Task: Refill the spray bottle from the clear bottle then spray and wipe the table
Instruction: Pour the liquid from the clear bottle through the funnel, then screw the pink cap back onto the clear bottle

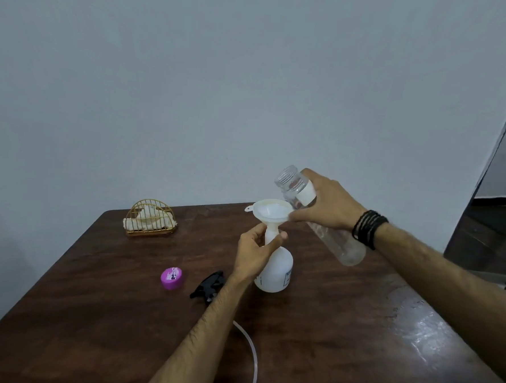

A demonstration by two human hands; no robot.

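A white spray bottle (276, 269) stands uncapped on the brown table (96, 315), with a white funnel (269, 211) set in its neck. My left hand (254, 253) pinches the funnel's stem at the bottle neck. My right hand (325, 203) grips the clear bottle (343, 244) near its open threaded mouth and holds it tilted, mouth up, just right of the funnel rim. The black spray head (207, 284) lies on the table left of the spray bottle, its clear tube (251, 348) trailing toward me.
A purple cap (171, 278) lies left of the spray head. A gold wire holder (151, 219) with a pale cloth stands at the back left. The right part of the table shines wet. A dark door frame (497, 141) rises at the far right.
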